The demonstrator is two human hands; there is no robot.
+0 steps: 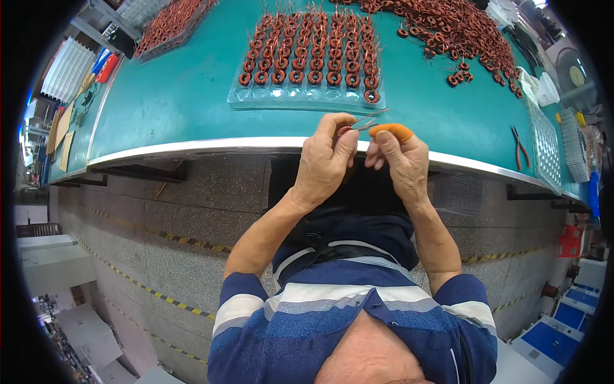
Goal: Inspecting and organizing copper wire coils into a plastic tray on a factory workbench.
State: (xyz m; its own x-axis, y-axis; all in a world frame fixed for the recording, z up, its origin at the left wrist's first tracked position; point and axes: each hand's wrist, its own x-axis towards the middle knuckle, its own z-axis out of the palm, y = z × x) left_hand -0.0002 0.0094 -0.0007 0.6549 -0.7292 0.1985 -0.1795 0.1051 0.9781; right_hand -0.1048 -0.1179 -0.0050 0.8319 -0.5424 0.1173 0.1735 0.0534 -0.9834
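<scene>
My left hand (324,153) is closed in a pinch on a small toroidal coil (344,131), a ring wound with red-brown copper wire. Its thin wire leads (377,114) stick out to the right, toward my other hand. My right hand (404,157) wears an orange finger cot (393,131) on the index finger. Its thumb and index finger press together at the end of a lead; the exact grip is partly hidden. Both hands are just above the table's front edge. Beyond them a clear plastic tray (246,96) holds rows of similar coils, with its nearest row mostly bare pockets.
A large heap of loose coils (448,29) covers the back right of the green table (173,96). Another filled tray (169,29) stands at the back left. Red-handled pliers (520,150) lie at right, beside a clear pocketed tray (542,147).
</scene>
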